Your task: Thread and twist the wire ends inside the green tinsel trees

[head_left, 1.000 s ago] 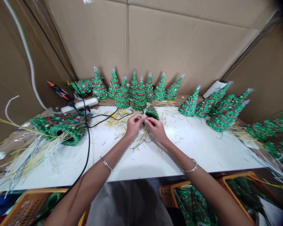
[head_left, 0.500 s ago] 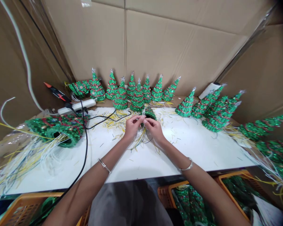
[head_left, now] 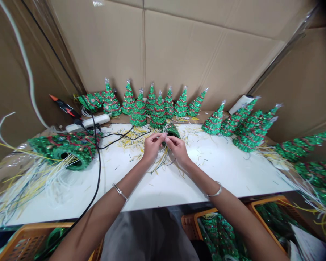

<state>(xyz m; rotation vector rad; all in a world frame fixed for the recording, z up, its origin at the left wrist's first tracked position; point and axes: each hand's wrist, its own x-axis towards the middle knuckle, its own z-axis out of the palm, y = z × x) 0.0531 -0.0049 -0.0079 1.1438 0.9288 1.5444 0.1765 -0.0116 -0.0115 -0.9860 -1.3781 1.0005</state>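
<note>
My left hand (head_left: 153, 145) and my right hand (head_left: 178, 146) meet at the middle of the white table, fingertips pinched together. Between them is a small bundle of thin white wires (head_left: 165, 129), its ends poking up above my fingers. Just behind my hands a green tinsel Christmas tree (head_left: 175, 131) lies on its side, mostly covered by them. Yellow, white and dark wires (head_left: 163, 159) trail down below my fingers onto the table.
Several small green Christmas trees (head_left: 140, 110) stand along the back. A larger tree (head_left: 83, 146) lies at left with long wires spilling out. A black cable (head_left: 99, 170) crosses the table. A power strip (head_left: 88, 122) holds a black and orange tool (head_left: 66, 108). Orange baskets (head_left: 198, 217) sit below.
Hardly anything moves. Both hands keep their pinch at the same spot, and the white wire ends above the fingers look slightly more spread.
</note>
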